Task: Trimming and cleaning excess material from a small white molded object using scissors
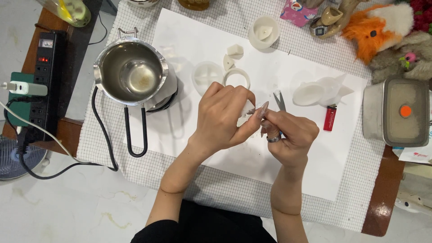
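White paper sheet [189, 135] on a grid-pattern cloth [112, 148] lies under both hands. Steel melting pot [131, 74] with black wire handle sits up and to the left of the left hand, interior shiny, nearly empty. Metal box [396, 112] with an orange dot on top, well right of the right hand. Power strip [42, 76] far left at table edge. Orange and grey plush toys [387, 31] up right.

White round mould [264, 32] well above the hands; clear soft moulds [321, 92] just right of and above the right hand; a white ring [236, 76] and round white disc [207, 74] just above the left hand; two small white wax chunks [234, 50] above those. Red lighter [330, 118] right beside the right hand.

Left hand [225, 117] closed, fingers pinching a small white wax piece [247, 108] at the fingertips. Right hand [290, 135], ring on one finger, gripped around scissors [279, 101], blades poking up past the fingers just beside the wax piece. Hands touching at centre of the sheet.
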